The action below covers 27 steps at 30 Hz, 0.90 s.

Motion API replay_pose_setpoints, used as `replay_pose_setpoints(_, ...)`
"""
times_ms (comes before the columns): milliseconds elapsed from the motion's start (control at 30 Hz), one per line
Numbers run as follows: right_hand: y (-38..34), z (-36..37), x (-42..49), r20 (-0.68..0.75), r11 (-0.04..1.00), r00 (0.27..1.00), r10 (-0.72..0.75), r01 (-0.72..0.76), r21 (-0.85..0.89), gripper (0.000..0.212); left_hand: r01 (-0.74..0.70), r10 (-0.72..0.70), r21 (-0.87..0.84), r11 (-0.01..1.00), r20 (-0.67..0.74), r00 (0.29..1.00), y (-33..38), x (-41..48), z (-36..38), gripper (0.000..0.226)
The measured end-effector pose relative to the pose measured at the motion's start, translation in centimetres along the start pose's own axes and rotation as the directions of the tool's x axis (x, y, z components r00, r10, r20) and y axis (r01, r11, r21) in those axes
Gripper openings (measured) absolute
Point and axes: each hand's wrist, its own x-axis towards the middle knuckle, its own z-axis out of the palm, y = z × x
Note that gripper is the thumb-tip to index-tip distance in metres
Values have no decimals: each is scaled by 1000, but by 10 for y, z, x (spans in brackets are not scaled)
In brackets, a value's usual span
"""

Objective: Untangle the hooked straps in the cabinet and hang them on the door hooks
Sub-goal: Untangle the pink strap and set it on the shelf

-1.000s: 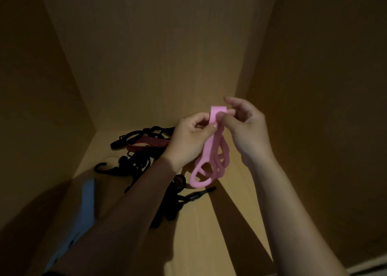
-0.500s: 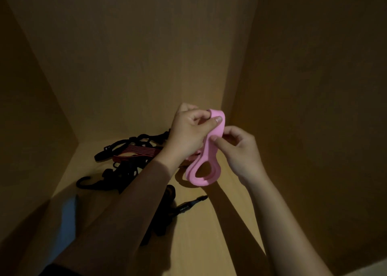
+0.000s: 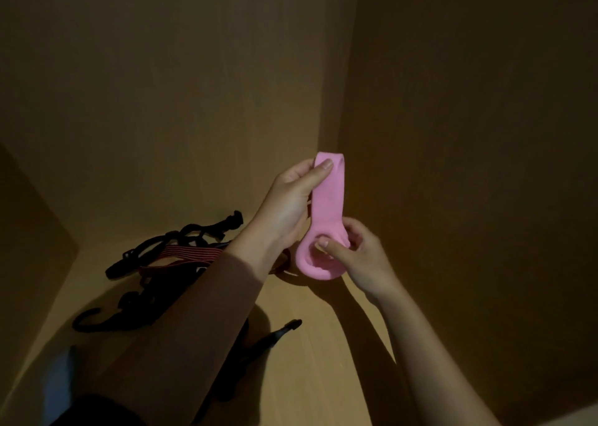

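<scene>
A pink looped band (image 3: 327, 205) is held upright in the air inside the dim cabinet. My left hand (image 3: 291, 199) pinches its top end, thumb on the front. My right hand (image 3: 356, 257) grips its lower loop, with the thumb pushed into the opening. Behind my left forearm, on the cabinet floor, lies a tangle of black hooked straps (image 3: 155, 283) with a red-and-black striped strap (image 3: 187, 252) in it. One black hook (image 3: 87, 320) curls out at the left, and a black strap end (image 3: 281, 328) sticks out to the right.
The wooden cabinet back wall (image 3: 194, 102) and right side wall (image 3: 469, 134) close in around my hands. The cabinet floor (image 3: 307, 377) stretches toward me. No door hooks are in view.
The band's loops have been gathered into one long loop. My left hand rose to the top end while my right hand slid down into the lower loop. The view swung left.
</scene>
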Motion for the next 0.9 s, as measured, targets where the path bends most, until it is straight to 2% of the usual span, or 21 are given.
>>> replay_pose_setpoints(67, 6, -5, 0, 2, 1000, 1000, -4, 4, 8, 17, 43, -45, -37, 998, -34, 998, -6, 14, 0, 15)
replay_pose_setpoints(167, 17, -12, 1, -32, 998, 998, 55, -56, -16, 12, 121, -125, -37, 992, -130, 984, -24, 39, -6, 28)
replay_pose_setpoints(233, 25, -15, 4, -97, 989, 985, 141, -145, -39, 10, 211, -212, -23, 977, -171, 962, -42, 51, -11, 32)
replay_pose_setpoints(300, 32, -19, 6, -138, 964, 959, 247, -258, -68, 12, 288, -285, -12, 957, -195, 938, -64, 59, -15, 32)
replay_pose_setpoints(400, 46, -25, 9, -83, 900, 910, 405, -413, -141, 24, 358, -335, 51, 932, -249, 909, -93, 66, -17, 32)
replay_pose_setpoints(467, 56, -26, 11, -113, 871, 890, 442, -456, -184, 29, 385, -346, 96, 918, -281, 895, -109, 72, -20, 31)
replay_pose_setpoints(533, 68, -26, 13, -206, 850, 910, 361, -411, -329, 30, 400, -334, 181, 898, -309, 890, -124, 80, -26, 25)
replay_pose_setpoints(633, 80, -20, 10, -323, 813, 923, 212, -349, -465, 34, 391, -248, 483, 784, -334, 909, -147, 93, -39, 7)
replay_pose_setpoints(700, 85, -16, 8, -374, 804, 915, 151, -334, -492, 28, 358, -162, 701, 617, -332, 929, -154, 92, -38, 16)
replay_pose_setpoints(767, 87, -15, 11, -390, 771, 912, 128, -339, -539, 22, 293, -73, 837, 463, -294, 953, -154, 88, -32, 27)
replay_pose_setpoints(833, 85, -16, 13, -388, 722, 913, 124, -351, -596, 22, 243, -3, 881, 406, -264, 964, -154, 86, -32, 37)
replay_pose_setpoints(900, 82, -17, 13, -381, 676, 920, 93, -339, -655, 23, 238, 36, 889, 392, -274, 961, -151, 87, -35, 46)
